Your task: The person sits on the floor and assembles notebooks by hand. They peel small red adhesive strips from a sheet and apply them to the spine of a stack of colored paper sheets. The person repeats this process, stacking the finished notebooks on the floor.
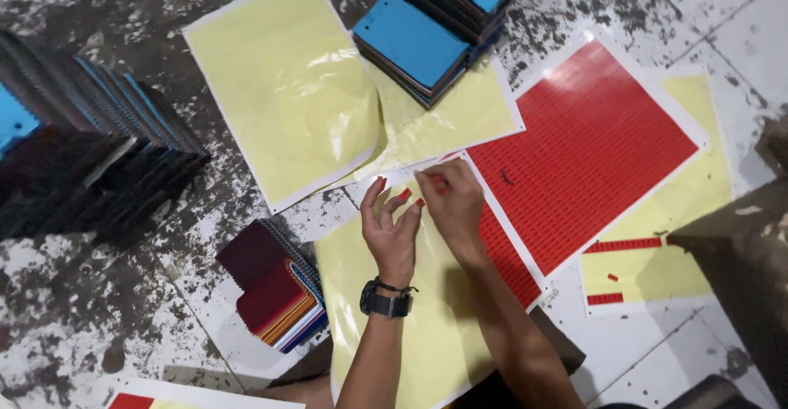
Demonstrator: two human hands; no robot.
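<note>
While the left hand (392, 233) spread wide with small red stickers (405, 194) on its fingertips, the right hand (451, 200) pinched another; they seemed light, flimsy, best lifted by an edge

The floor (98, 310) is pale, worn tile blotched all over with dark stains and flaking patches, with thin grout lines crossing it. Light falls evenly from above, and a dark shadow (739, 253) lies along the right edge.

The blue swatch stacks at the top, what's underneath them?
The blue swatch stacks rest on a yellow backing sheet, which overlaps another yellow sheet on the floor. Whatever lies directly beneath the stacks is covered.
</note>
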